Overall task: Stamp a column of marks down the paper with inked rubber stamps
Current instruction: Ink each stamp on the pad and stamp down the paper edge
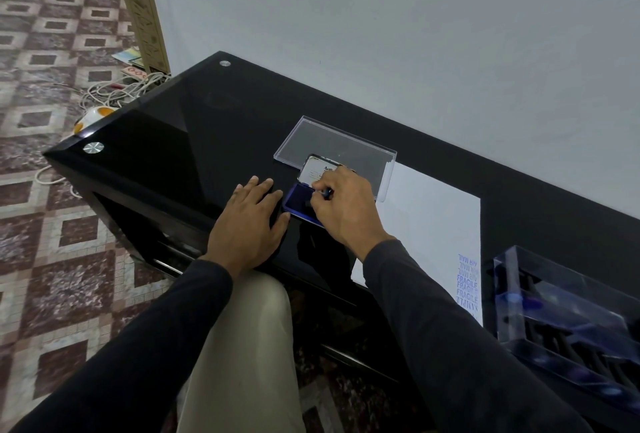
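Black glass table (166, 141), left hand (249, 224) spread flat beside ink pad (294, 205), right hand (346, 204) pinching stamp (325, 193) onto it

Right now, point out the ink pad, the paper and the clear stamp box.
ink pad (294, 204): head view, bare blue pad surface.
paper (433, 211): head view, blank middle of sheet.
clear stamp box (568, 315): head view, transparent top wall.

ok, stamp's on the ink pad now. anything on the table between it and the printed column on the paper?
Nothing visible. The right hand holds the stamp on the ink pad. From there to the stamped column lies only bare white paper. The clear lid sits behind that path, the stamp box beyond the column.
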Demonstrator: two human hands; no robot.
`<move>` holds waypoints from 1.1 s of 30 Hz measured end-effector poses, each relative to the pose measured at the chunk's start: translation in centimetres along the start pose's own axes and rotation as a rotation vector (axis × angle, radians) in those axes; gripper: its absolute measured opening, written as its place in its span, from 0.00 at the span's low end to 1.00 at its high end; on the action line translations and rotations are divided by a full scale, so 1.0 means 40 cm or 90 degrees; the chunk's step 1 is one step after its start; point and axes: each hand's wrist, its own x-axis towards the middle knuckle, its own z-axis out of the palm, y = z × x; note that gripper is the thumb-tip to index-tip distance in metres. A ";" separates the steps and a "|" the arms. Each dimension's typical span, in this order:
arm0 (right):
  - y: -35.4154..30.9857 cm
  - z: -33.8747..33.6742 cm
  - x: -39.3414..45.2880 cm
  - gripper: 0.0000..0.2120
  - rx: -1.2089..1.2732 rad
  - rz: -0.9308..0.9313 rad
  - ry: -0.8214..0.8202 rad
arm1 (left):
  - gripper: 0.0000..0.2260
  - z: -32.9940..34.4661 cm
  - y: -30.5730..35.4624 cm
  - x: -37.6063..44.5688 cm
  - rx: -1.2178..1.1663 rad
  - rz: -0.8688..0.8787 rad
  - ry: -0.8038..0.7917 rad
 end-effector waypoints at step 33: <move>-0.002 0.004 0.002 0.07 0.002 -0.008 0.008 | 0.24 0.005 -0.004 -0.002 -0.005 0.004 0.011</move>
